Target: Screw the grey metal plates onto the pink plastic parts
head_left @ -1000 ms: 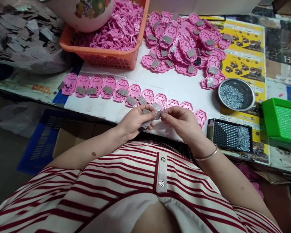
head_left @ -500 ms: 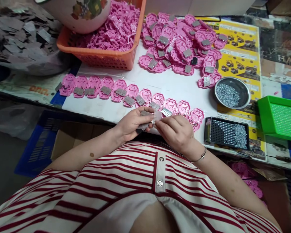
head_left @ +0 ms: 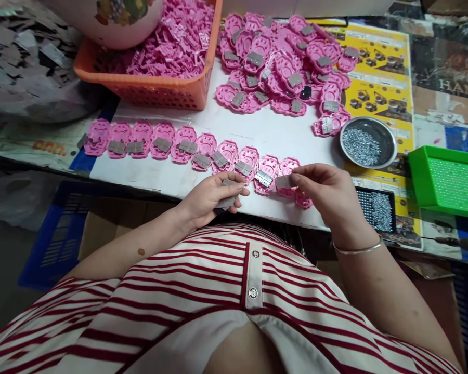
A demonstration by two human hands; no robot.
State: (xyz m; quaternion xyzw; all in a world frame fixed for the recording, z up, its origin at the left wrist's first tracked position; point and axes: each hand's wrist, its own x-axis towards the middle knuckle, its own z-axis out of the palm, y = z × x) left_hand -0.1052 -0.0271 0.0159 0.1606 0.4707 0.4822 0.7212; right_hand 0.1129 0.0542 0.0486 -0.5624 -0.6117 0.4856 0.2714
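Observation:
My left hand [head_left: 214,197] is closed on several flat grey plates [head_left: 226,201], held near the table's front edge. Between thumb and fingers my right hand [head_left: 327,189] pinches one grey plate [head_left: 284,182], which lies over a pink plastic shell [head_left: 289,165]; whether it touches the shell I cannot tell. Left of it, another pink shell [head_left: 271,163] bears a shiny plate [head_left: 264,178]. More shells run in a row to the left, each with a grey plate on or against it. The last pink shell on the right [head_left: 303,200] is partly hidden by my right hand.
An orange basket [head_left: 140,88] of small pink parts stands behind the row, beside a heap of grey plates [head_left: 23,67]. Pink shells are piled [head_left: 284,67] at the back. On the right are a steel bowl [head_left: 392,150] of screws, a black screw tray [head_left: 374,208] and a green bin [head_left: 425,176].
My right hand has moved away from my left, to the right, carrying one grey plate over a shell in the row. My left hand stays closed on its plates. The view has shifted slightly.

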